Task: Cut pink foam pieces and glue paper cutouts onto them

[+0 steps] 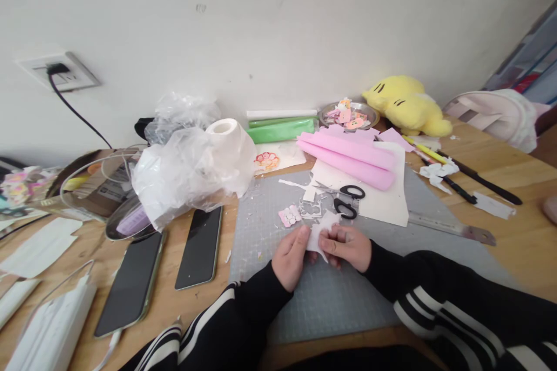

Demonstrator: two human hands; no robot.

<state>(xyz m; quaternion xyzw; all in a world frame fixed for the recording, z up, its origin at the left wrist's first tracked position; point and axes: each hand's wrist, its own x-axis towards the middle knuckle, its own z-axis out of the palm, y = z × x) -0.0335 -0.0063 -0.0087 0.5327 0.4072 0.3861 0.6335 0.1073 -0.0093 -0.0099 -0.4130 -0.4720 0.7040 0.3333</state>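
Observation:
Between my two hands is a small, thin white piece of paper (320, 236) with an uneven edge. My left hand (290, 256) pinches its left side between thumb and fingers. Closed on its right side is my right hand (350, 246), partly covering the paper. Just beyond my hands lie black-handled scissors (345, 208) with their handles to the right. A small pink patterned piece (289, 216) and white paper scraps (310, 192) rest on the grey cutting mat (261, 243).
Pink paper (348, 156) lies across a white sheet (383, 206). A metal ruler (452, 226) sits at the right. Two phones (198, 249) and a white paper roll (232, 151) are leftward. A yellow plush toy (407, 105) and a metal dish (324, 117) stand by the wall.

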